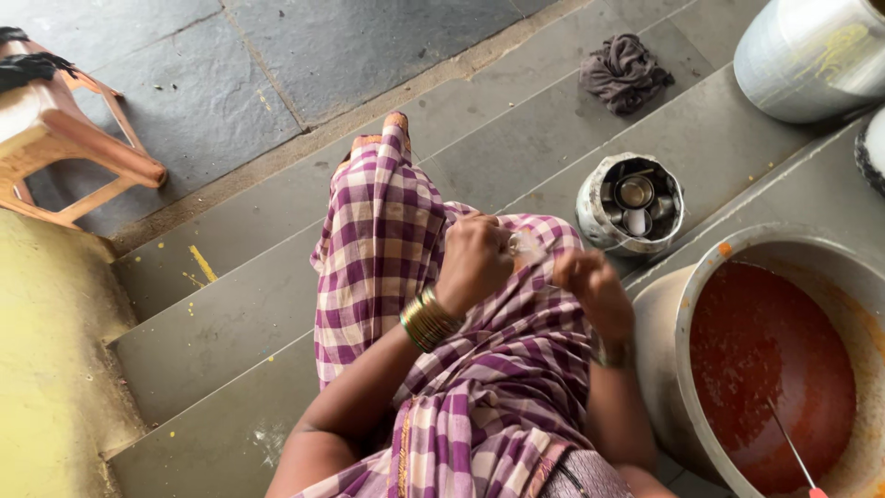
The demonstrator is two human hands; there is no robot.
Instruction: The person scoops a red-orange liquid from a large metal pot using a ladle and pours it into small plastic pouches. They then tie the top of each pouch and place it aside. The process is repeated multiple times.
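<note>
My left hand (475, 261) and my right hand (590, 286) are raised close together over my lap, above the purple and white checked cloth (387, 240) I wear. Both hands pinch a small clear plastic piece (527, 244) held between them, which looks like a little bag or wrapper. Green and gold bangles (427, 320) ring my left wrist, and a band sits on my right wrist. I am seated on grey stone steps (230, 314).
A large metal pot (678, 304) of red-orange sauce stands at the right, with a thin utensil handle (791, 449) in it. A round steel container (632, 205) holding small cups sits beyond. A dark rag (624, 71), a big steel vessel (811, 55) and a wooden stool (64, 138) lie farther off.
</note>
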